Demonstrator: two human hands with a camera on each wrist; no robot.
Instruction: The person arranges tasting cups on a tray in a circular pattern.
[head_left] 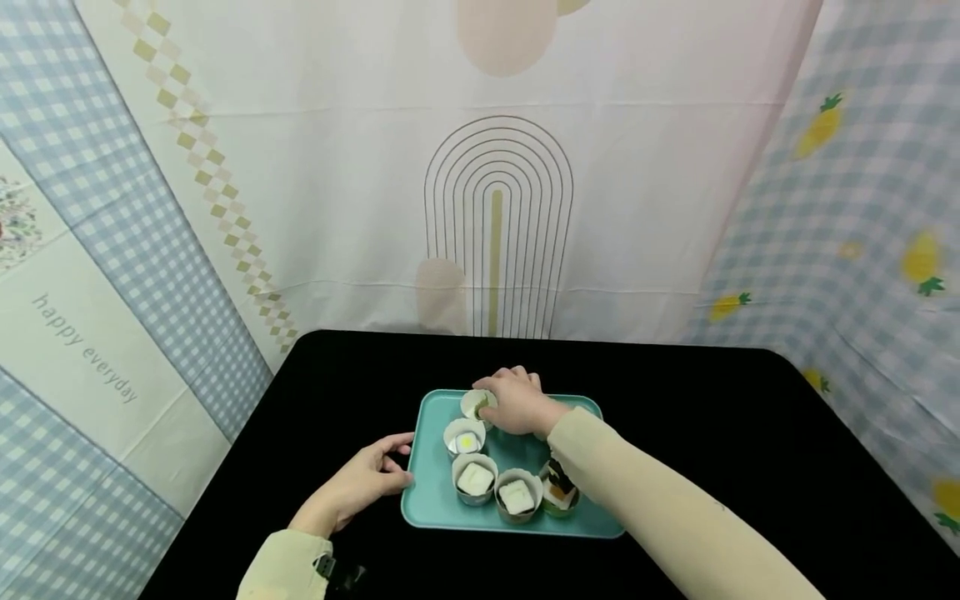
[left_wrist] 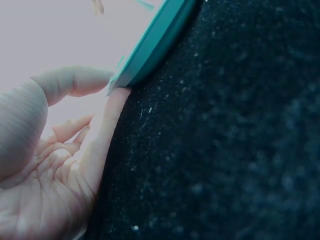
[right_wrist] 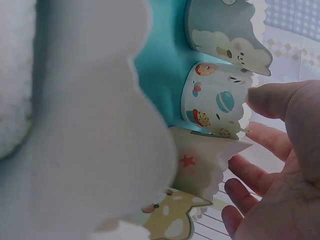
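Observation:
My left hand (head_left: 358,485) pinches the left rim of a teal tray (head_left: 433,492); in the left wrist view its thumb (left_wrist: 82,82) lies on top of the edge, a finger beneath. My right hand (head_left: 517,402) reaches over the tray to the paper cup (head_left: 468,403) at the back left, which has something greenish inside. In the right wrist view, the thumb and a finger are at the scalloped rim of a paper cup (right_wrist: 212,100) printed with sweets; I cannot tell whether they grip anything. Behind that hand, part of the tray is hidden.
Several paper cups curve along the tray: one with a yellow-centred piece (head_left: 467,442), two with white square pieces (head_left: 475,479), and one cup (head_left: 559,500) partly under the right sleeve. The tray stands on a black table (head_left: 360,375) with patterned cloths behind.

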